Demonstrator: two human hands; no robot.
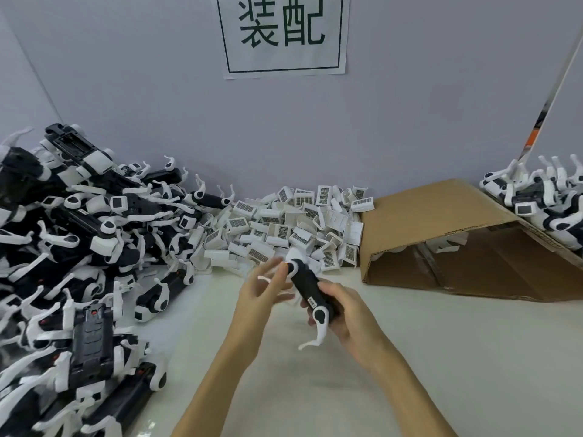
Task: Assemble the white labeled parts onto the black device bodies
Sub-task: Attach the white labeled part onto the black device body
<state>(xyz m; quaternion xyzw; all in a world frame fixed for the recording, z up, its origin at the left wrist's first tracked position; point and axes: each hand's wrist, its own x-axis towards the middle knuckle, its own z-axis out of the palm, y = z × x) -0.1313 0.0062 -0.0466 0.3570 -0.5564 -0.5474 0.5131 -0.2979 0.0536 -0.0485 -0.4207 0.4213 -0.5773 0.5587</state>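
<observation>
right hand [348, 313] grasps black body [310, 291], which points to 11 o'clock; left hand [262, 287] released, fingertips touching its far end.

The right hand [350, 313] holds a black plastic device body [310, 291] with white curved arms above the pale desk [441, 357]. The left hand [262, 291] touches its top end with loose fingers.

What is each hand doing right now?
Left hand: open, blurred, fingers near the black device body.
Right hand: gripping the black device body.
</observation>
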